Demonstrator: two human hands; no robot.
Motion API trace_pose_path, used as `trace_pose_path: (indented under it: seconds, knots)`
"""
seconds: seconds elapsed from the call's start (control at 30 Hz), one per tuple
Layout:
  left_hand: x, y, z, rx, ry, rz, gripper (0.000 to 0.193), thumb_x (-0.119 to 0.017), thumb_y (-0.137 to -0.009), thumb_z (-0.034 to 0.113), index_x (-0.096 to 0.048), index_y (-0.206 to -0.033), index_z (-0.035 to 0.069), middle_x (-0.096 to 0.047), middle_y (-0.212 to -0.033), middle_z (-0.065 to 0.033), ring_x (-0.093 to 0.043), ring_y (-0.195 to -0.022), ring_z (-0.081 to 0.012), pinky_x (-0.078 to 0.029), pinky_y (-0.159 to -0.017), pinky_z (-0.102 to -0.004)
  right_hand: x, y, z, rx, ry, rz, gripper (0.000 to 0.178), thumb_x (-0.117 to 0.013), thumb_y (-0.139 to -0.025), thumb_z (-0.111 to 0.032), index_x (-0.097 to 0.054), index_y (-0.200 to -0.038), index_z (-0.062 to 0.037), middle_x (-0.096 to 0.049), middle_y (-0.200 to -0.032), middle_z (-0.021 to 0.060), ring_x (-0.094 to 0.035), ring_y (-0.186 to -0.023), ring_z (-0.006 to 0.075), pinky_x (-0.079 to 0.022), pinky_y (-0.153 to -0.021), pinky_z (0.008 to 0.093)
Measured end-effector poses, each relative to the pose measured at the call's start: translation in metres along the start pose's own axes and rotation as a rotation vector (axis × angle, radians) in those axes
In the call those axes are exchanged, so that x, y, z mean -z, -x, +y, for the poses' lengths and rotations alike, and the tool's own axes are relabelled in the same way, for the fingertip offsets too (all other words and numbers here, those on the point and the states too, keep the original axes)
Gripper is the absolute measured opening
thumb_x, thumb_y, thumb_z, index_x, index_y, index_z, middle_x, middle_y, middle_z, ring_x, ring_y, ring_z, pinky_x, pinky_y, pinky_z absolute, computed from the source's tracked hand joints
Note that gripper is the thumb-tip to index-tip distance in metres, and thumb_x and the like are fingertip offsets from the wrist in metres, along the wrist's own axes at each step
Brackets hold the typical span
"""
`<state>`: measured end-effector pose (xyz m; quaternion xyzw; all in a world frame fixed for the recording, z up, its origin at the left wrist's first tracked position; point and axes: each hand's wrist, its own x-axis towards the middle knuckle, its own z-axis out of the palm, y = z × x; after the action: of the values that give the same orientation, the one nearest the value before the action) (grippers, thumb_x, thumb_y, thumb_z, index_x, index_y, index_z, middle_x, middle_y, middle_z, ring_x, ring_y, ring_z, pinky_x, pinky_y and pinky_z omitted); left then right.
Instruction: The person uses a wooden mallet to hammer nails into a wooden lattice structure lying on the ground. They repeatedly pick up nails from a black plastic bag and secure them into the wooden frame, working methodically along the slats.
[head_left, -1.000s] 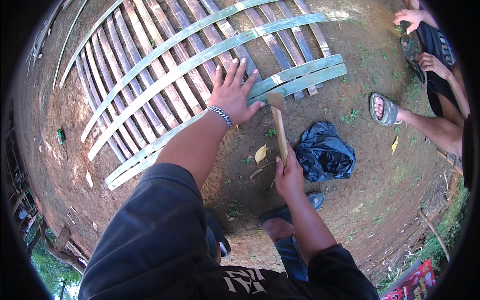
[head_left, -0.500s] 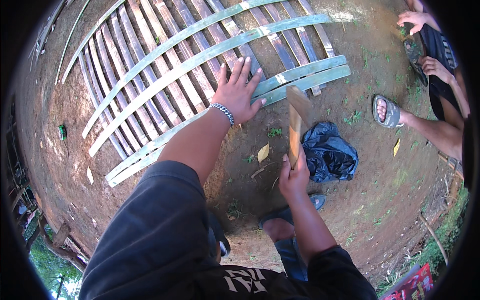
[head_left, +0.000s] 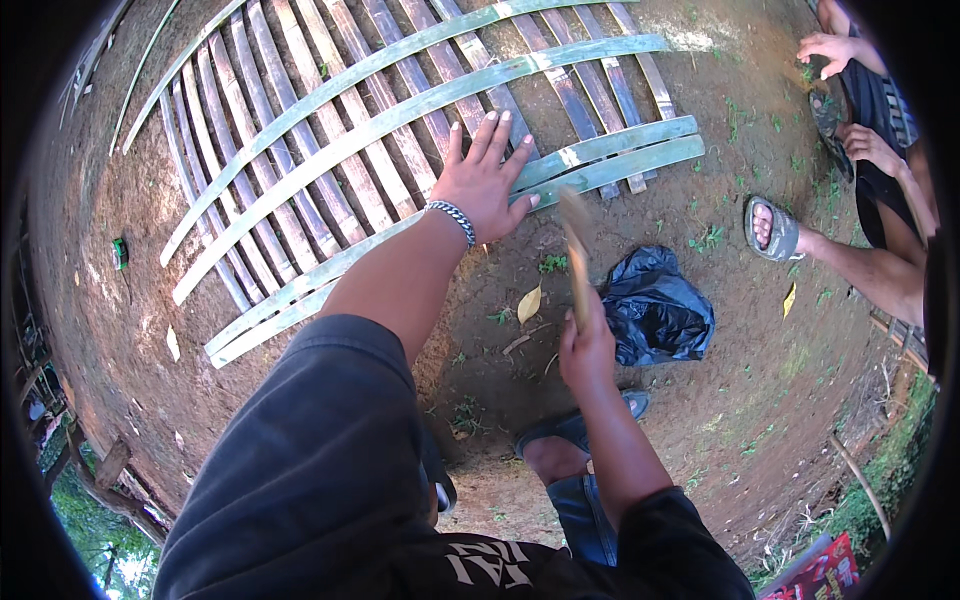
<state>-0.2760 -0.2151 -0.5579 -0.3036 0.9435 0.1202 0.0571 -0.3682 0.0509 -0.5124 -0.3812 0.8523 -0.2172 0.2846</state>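
Note:
Spread flat, my left hand (head_left: 484, 190) presses on the near end of a bamboo slat frame (head_left: 345, 150), its fingers stretched across a dark slat and a pale green cross strip. A silver chain bracelet (head_left: 452, 220) is around that wrist. Just to the right, my right hand (head_left: 588, 350) is closed around the handle of a wooden mallet (head_left: 577, 255). The mallet's upper end is smeared by motion and lies close to the right part of the two near green strips (head_left: 625, 150). Crossing beneath the green strips, the slats lie on the ground.
A crumpled black plastic bag (head_left: 660, 310) lies on the soil right of my right hand. Another person's sandalled foot (head_left: 768, 228) and hands (head_left: 870, 148) are at the far right. A small green object (head_left: 120, 254) rests at the left; dry leaves (head_left: 529, 304) are scattered about.
The mallet has tilted and its upper end has swung slightly left and down toward the strips. My left hand stays flat on the bamboo frame.

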Motion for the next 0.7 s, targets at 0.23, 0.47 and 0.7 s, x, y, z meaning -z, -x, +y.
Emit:
trace_pose_path:
  seconds: [0.23,0.47,0.7]
  knots:
    - [0.0,-0.002,0.0,0.002,-0.011,0.012,0.079,-0.045,-0.102,0.059,-0.031,-0.165,0.014,-0.018,-0.172,-0.0215,-0.012,-0.162,-0.0352,-0.011,-0.128,-0.061,0.0,0.004,-0.006,0.183,-0.071,0.244,0.053,-0.063,-0.097,-0.009,-0.048,-0.147,-0.0047,-0.066,-0.129,0.0259,-0.067,-0.113,0.0462,-0.055,-0.096,0.0498]
    - [0.0,0.003,0.0,0.0,0.011,-0.01,0.079,-0.045,-0.102,0.059,-0.031,-0.165,0.014,-0.018,-0.172,-0.0217,-0.012,-0.162,-0.0356,-0.011,-0.128,-0.0613,-0.007,-0.005,-0.004,0.073,0.047,0.07,0.047,-0.061,-0.097,-0.008,-0.05,-0.143,-0.006,-0.07,-0.115,0.0272,-0.068,-0.098,0.0505,-0.056,-0.085,0.0555]
    - [0.001,0.001,0.001,-0.004,0.014,-0.01,0.077,-0.044,-0.102,0.058,-0.032,-0.164,0.014,-0.019,-0.172,-0.0215,-0.013,-0.162,-0.0352,-0.012,-0.128,-0.0616,-0.004,-0.005,-0.005,-0.019,0.038,0.06,0.045,-0.062,-0.097,-0.009,-0.053,-0.14,-0.0075,-0.07,-0.112,0.0292,-0.068,-0.099,0.0506,-0.056,-0.084,0.0548]
